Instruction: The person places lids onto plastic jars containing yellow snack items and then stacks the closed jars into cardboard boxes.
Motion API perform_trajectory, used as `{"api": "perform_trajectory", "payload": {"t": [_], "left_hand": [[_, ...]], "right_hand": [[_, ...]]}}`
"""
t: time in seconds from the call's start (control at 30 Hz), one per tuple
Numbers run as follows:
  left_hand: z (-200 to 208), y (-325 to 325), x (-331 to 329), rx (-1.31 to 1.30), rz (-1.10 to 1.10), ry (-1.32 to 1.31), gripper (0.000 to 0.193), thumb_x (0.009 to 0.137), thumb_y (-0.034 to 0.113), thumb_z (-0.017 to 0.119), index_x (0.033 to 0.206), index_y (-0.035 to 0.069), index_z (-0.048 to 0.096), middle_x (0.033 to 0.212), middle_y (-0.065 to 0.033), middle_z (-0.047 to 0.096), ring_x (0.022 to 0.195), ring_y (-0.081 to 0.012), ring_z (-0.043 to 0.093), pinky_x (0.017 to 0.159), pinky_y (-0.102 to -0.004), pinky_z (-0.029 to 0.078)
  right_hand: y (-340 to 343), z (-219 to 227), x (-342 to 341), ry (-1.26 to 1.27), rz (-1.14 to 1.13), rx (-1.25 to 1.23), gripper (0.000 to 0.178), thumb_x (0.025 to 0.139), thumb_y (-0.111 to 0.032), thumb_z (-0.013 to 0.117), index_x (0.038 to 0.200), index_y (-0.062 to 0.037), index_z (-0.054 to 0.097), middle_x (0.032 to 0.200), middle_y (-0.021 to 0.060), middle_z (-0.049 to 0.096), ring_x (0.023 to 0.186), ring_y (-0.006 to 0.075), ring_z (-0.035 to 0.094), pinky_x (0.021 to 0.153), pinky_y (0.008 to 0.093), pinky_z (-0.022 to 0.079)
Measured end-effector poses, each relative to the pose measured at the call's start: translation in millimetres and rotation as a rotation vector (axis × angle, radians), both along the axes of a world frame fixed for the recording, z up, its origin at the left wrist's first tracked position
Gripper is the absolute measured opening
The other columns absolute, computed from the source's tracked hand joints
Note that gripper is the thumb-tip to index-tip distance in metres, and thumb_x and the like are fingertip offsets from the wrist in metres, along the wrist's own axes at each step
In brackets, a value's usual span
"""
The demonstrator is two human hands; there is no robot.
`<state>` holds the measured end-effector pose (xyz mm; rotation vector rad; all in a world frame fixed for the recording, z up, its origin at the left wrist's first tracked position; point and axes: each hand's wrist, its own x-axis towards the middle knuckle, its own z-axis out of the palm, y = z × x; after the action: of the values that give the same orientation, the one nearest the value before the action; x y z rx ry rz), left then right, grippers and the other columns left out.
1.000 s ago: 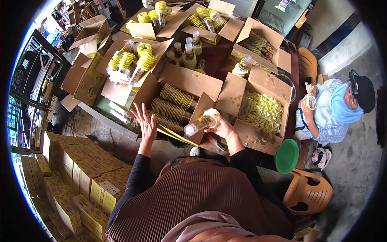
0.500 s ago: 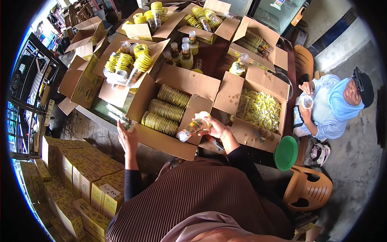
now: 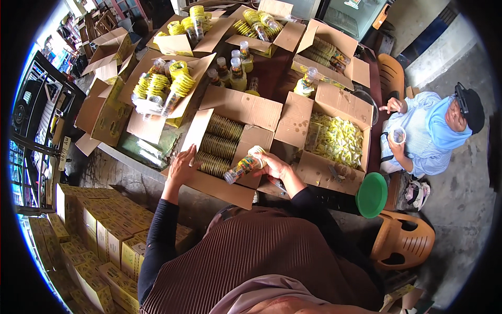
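My right hand (image 3: 274,166) is closed around some printed clear plastic cups (image 3: 242,169), which look nested and lie tilted, clear end toward the lower left. They are above the near right part of an open cardboard box (image 3: 242,110). Inside that box, three rows of nested cups with yellowish rims (image 3: 218,147) lie side by side. At the box's near left corner, my left hand (image 3: 181,168) has its fingers and thumb about the raised left flap (image 3: 197,137). Its fingertips are partly hidden.
To the right, another carton holds yellow-and-white packets (image 3: 337,138), with a green plastic bowl (image 3: 371,195) near it. Cup stacks fill several cartons (image 3: 161,86) farther back. A co-worker (image 3: 426,131) holds a clear cup at right. Yellow cartons (image 3: 111,235) are piled at lower left.
My left hand has moved right and away from me, from spread beside the box to its left flap. The right hand keeps the cups, nearly in place. The co-worker's upper hand has moved off their cup.
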<state>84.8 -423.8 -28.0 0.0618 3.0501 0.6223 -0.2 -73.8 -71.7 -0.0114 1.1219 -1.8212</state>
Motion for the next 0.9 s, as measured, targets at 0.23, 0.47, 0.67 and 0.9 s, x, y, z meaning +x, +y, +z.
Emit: {"api": "perform_trajectory", "payload": {"t": [0.23,0.47,0.67,0.9], "left_hand": [[11,5,-19,0.015,-0.106,-0.018,0.061,0.088,0.032,0.063,0.139,0.005,0.043,0.139,-0.0162,0.048,0.131,-0.0302,0.043,0.102,-0.0393,0.041],[27,29,-21,0.048,0.053,-0.162,0.064,0.086,0.025,0.063,0.141,0.004,0.038,0.119,-0.0216,0.06,0.103,-0.0379,0.061,0.089,-0.0417,0.05],[24,30,-21,0.065,0.043,-0.148,0.068,0.085,0.03,0.064,0.14,-0.001,0.037,0.127,-0.0242,0.055,0.11,-0.0357,0.058,0.093,-0.0408,0.048],[39,39,-24,-0.021,0.0,-0.187,0.084,0.083,0.045,0.065,0.141,-0.006,0.032,0.132,-0.0231,0.051,0.115,-0.0344,0.056,0.097,-0.0395,0.046]], "right_hand": [[-25,19,-28,0.153,0.121,0.121,0.056,0.089,-0.041,0.064,0.133,-0.0116,0.047,0.124,0.006,0.054,0.112,0.0189,0.054,0.074,0.037,0.058],[-80,29,-62,0.243,0.287,0.182,0.072,0.086,-0.043,0.066,0.142,-0.0141,0.032,0.136,0.0103,0.044,0.12,0.0244,0.048,0.072,0.0379,0.059],[-61,30,-80,0.346,0.245,0.132,0.057,0.085,-0.043,0.067,0.129,-0.0128,0.05,0.124,0.0089,0.054,0.115,0.0223,0.053,0.07,0.0384,0.059],[-5,59,-161,0.471,-0.147,0.144,0.051,0.088,-0.04,0.062,0.125,-0.0079,0.05,0.111,0.0054,0.061,0.088,0.0155,0.065,0.064,0.0296,0.059]]}}
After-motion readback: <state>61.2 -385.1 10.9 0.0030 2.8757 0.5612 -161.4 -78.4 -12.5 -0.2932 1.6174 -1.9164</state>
